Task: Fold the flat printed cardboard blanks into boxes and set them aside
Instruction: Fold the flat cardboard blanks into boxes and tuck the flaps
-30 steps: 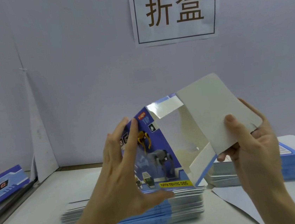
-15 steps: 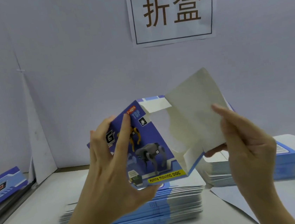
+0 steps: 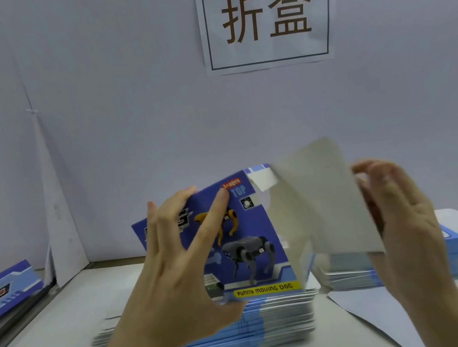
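cardboard box (image 3: 247, 245): half-formed, held above the front stack of blanks (image 3: 239, 323)
left hand (image 3: 177, 279): grips its printed face, thumb underneath
right hand (image 3: 405, 227): blurred, holds the white flap (image 3: 319, 200)

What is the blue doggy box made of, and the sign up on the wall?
The box looks like thin cardboard: its printed blue face seems smooth, the plain whitish inside looks dull, and the panels bend along creases. The sign looks like ordinary matte paper, a thin white sheet lying flat on the wall.
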Demonstrator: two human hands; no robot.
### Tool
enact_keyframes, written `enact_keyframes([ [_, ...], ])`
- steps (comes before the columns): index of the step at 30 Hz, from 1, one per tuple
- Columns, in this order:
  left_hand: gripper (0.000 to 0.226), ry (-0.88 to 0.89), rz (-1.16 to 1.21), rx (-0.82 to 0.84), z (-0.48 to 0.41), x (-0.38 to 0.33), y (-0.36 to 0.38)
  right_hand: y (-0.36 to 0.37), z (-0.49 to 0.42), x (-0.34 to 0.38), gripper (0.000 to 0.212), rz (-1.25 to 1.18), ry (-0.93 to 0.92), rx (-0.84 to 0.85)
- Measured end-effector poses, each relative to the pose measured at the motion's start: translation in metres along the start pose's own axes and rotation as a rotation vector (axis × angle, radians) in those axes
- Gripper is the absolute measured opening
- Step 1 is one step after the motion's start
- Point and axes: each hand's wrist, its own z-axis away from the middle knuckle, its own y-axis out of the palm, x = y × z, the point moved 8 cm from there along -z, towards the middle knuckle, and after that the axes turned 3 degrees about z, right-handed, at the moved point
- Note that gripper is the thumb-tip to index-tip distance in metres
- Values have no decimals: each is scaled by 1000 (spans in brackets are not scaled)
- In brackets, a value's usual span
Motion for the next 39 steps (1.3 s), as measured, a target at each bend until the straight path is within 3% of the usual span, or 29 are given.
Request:
enact_keyframes([
  [3, 115, 27, -23, 20, -1, -8, 7, 11, 1, -11, 52, 28, 117, 119],
  [5, 112, 32, -34, 30, 0, -9, 9, 15, 4, -16, 32, 114, 119, 139],
  [7, 113, 30, -43, 45, 1, -7, 9, 8, 1, -14, 18, 260, 52, 37],
  [10, 115, 15, -13, 65, 2, -7, 7, -6, -1, -13, 20, 266, 48, -82],
  [18, 115, 52, 7, 56, -2, -19, 0, -3, 1, -21, 33, 134, 181, -23],
  [23, 98, 101, -22, 103, -2, -27, 1, -1, 1, -21, 43, 118, 205, -15],
  [28, 70, 85, 47, 13, -7, -29, -6, 20, 11, -27, 32, 31, 324, 255],
  [31, 63, 87, 68, -17, -7, -28, -11, 48, 19, -18, 33, 82, 203, 396],
  [36, 67, 81, 46, -26, -8, -30, -14, 68, 27, -14, 42, 154, 10, 301],
  [39, 70, 111, 40, -31, -10, -35, -18, 69, 29, -12, 40, 192, -13, 260],
])
